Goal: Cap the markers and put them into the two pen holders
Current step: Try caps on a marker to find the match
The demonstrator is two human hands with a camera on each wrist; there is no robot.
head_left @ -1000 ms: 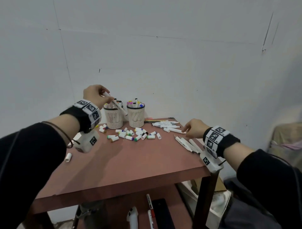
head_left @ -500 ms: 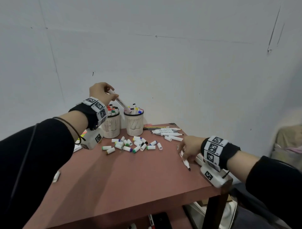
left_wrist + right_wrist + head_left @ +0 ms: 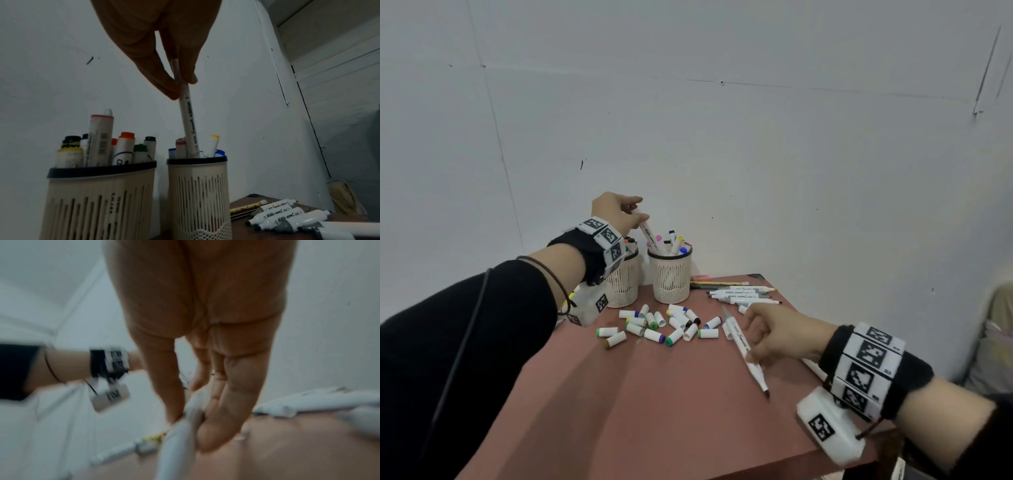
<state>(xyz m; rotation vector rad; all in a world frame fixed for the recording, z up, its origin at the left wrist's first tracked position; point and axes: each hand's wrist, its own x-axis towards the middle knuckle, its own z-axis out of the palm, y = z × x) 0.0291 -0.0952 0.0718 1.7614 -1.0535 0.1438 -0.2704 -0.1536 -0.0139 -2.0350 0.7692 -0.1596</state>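
Observation:
Two cream slotted pen holders stand at the table's back: the left holder (image 3: 622, 284) (image 3: 98, 201) and the right holder (image 3: 670, 278) (image 3: 198, 194), both with markers in them. My left hand (image 3: 619, 212) (image 3: 179, 87) pinches a white marker (image 3: 650, 234) (image 3: 189, 128) by its top, its lower end inside the right holder's mouth. My right hand (image 3: 774, 334) (image 3: 191, 421) grips an uncapped white marker (image 3: 744, 353) (image 3: 179, 438) above the table, its dark tip toward me. Several loose caps (image 3: 664, 325) lie before the holders.
Several uncapped markers (image 3: 743, 294) (image 3: 287, 216) and a yellow pencil (image 3: 719, 283) lie at the back right of the reddish table (image 3: 654, 411). A white wall stands right behind the holders. The table's right edge is near my right wrist.
My left hand has carried its marker from over the left holder to the right holder and lowered its end in. My right hand picked up a marker from the right-side pile and moved it leftward.

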